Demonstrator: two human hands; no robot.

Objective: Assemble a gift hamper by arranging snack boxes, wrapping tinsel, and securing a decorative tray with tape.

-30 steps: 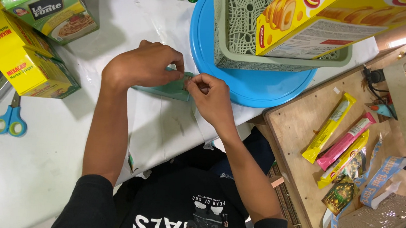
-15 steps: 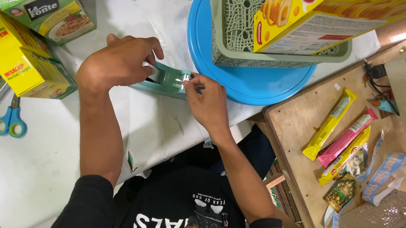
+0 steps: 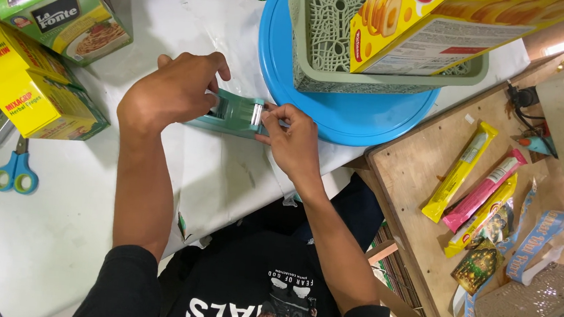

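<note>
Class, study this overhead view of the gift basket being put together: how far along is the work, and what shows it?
Done: a yellow snack box already stands in the green lattice basket on the blue round tray. In hand: the left hand steadies a green tape dispenser while the right hand pinches at its cutter end. Left: the yellow boxes on the table and the snack bars on the wooden board remain outside the basket.
</note>
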